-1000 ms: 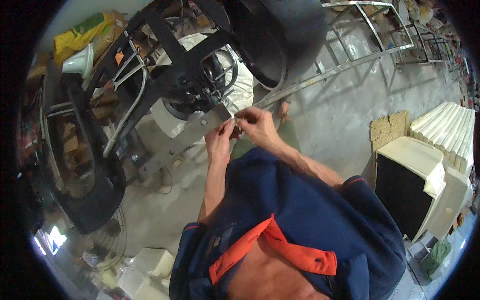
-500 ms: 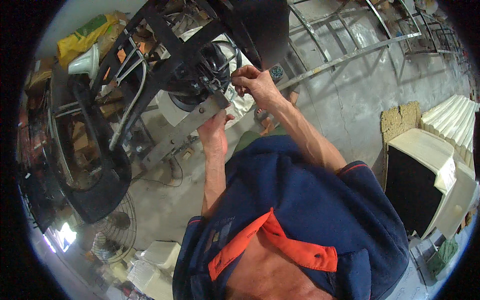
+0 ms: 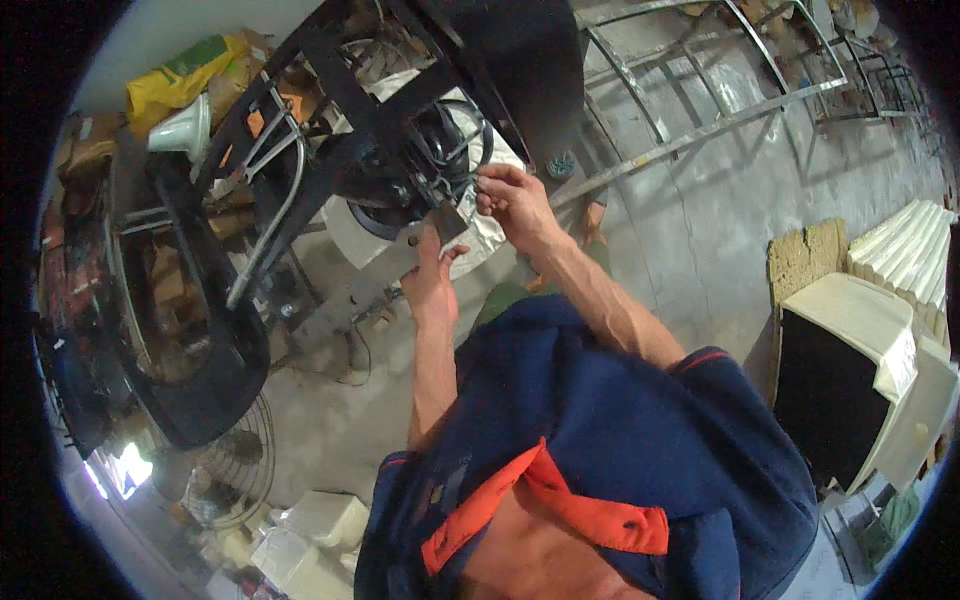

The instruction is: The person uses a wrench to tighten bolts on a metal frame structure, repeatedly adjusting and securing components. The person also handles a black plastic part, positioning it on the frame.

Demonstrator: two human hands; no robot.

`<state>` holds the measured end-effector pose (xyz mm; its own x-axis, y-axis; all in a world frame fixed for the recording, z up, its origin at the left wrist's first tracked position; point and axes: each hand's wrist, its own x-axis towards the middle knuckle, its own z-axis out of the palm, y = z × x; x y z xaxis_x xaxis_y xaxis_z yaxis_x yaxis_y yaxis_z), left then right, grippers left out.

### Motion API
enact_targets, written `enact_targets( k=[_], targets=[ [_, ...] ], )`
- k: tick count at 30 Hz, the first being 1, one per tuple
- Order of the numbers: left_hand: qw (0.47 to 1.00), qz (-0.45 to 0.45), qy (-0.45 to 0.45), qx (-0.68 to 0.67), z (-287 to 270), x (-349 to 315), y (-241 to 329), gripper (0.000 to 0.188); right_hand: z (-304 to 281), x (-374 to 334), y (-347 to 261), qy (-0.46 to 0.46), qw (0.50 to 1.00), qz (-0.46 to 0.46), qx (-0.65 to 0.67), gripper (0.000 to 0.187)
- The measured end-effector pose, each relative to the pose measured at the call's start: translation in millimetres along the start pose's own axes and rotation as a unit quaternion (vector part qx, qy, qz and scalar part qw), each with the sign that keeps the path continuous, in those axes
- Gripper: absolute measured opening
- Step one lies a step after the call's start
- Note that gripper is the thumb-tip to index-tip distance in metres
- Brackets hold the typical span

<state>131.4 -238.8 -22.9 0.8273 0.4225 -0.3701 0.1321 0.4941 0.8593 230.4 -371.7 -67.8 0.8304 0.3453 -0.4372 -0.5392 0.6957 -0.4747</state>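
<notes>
A dark metal frame [image 3: 395, 105] stands in front of me, with a bundle of black cables and looped parts [image 3: 450, 150] inside it. My right hand [image 3: 515, 208] is closed in a pinch beside the cables; whatever lies between its fingertips is too small to make out. Lower and to the left, my left hand [image 3: 430, 285] reaches up to the end of a flat grey metal bar [image 3: 370, 285]. One finger is stretched along the bar's end and the thumb stands apart from it. A small dark bracket plate [image 3: 447, 222] sits just above that finger.
A black curved panel [image 3: 205, 370] hangs at the left, with a wire-guarded fan [image 3: 235, 460] beneath it. Welded metal framework [image 3: 690, 135] lies at the upper right. Cream-coloured moulded shells [image 3: 845, 330] stand on the right. Behind the frame is a yellow bag [image 3: 180, 80].
My left index finger has come up over the end of the bar, where it was hidden before. The right hand keeps its pinch near the cables. The whole view has shifted slightly.
</notes>
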Motion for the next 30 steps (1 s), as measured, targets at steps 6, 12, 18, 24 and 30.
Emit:
enact_targets(
  k=[6, 12, 18, 24, 30],
  targets=[
    [1.000, -0.002, 0.016, 0.015, -2, 3, -5, 0.036, -2, 1, 10, 0.062, 0.998, -0.008, 0.030, 0.020],
    [0.999, 0.024, -0.005, 0.029, 2, -2, -1, 0.037, 1, 4, 9, 0.057, 0.996, -0.031, -0.068, 0.016],
    [0.999, 0.022, -0.016, 0.032, 0, 0, -1, 0.036, 14, -14, -5, 0.011, 0.994, -0.008, -0.105, 0.014],
    [0.999, 0.001, -0.035, 0.020, -2, -1, 1, 0.036, -1, 6, 7, -0.064, 0.983, 0.055, -0.163, 0.015],
    [1.000, -0.001, -0.001, -0.002, -12, 6, -12, 0.040, -102, 75, 33, 0.057, 0.907, 0.047, -0.414, 0.019]
  ],
)
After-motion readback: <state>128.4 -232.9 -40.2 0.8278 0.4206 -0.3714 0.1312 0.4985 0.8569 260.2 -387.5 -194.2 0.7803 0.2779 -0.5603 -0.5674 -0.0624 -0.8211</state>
